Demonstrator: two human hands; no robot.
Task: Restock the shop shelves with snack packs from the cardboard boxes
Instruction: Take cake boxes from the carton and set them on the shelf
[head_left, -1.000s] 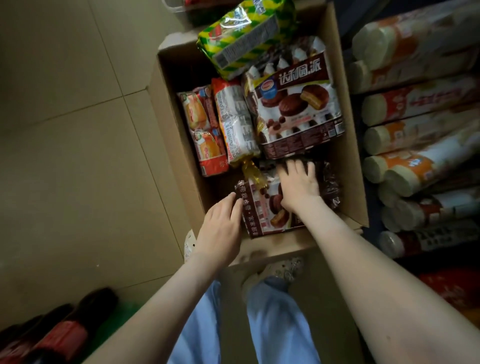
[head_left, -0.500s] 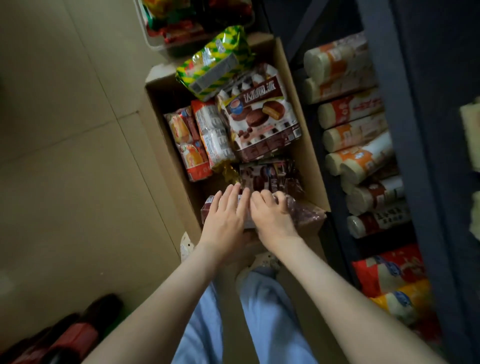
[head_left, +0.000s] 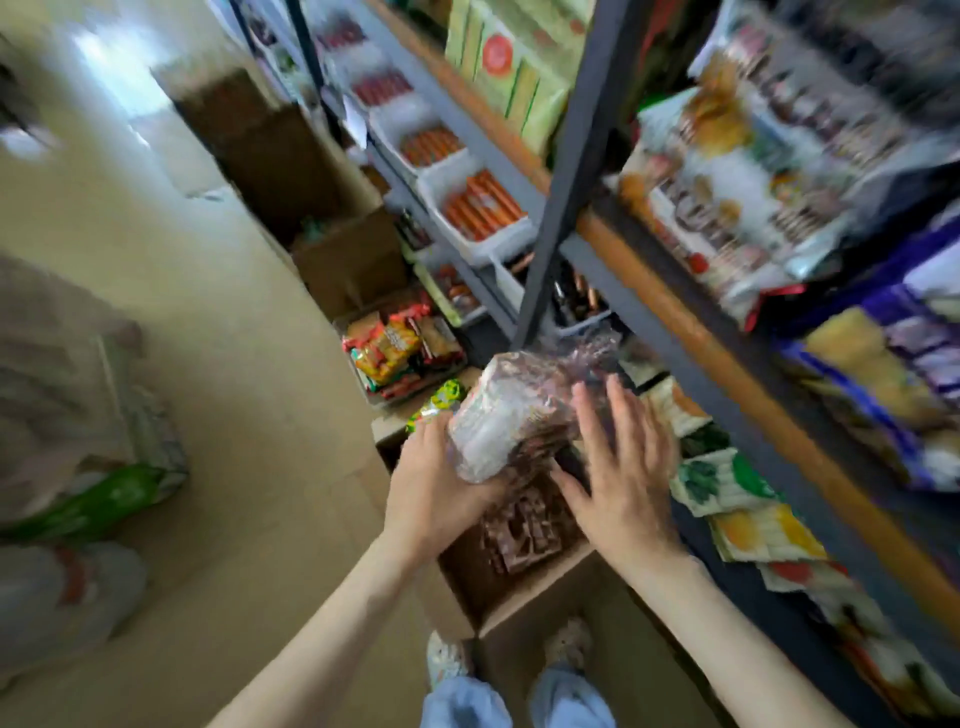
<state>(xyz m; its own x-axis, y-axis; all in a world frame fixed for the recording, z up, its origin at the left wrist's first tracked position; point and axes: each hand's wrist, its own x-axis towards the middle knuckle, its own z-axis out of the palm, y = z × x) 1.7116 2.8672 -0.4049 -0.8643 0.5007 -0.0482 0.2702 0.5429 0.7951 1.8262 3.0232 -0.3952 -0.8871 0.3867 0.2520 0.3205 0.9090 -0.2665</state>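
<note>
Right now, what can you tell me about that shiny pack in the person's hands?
The snack pack is a crinkly, see-through wrapper with brownish and pale contents, blurred by motion. It is lifted above the open cardboard box, tilted toward the shelves. The left hand grips its near end from below; the right hand presses flat, straight fingers against its right side.

A beige tiled floor (head_left: 218, 291) fills the left side, with a bright patch of light far up it. At the bottom edge, light blue trouser legs (head_left: 462, 701) and pale patterned shoes (head_left: 444, 657) show, all heavily blurred.
</note>
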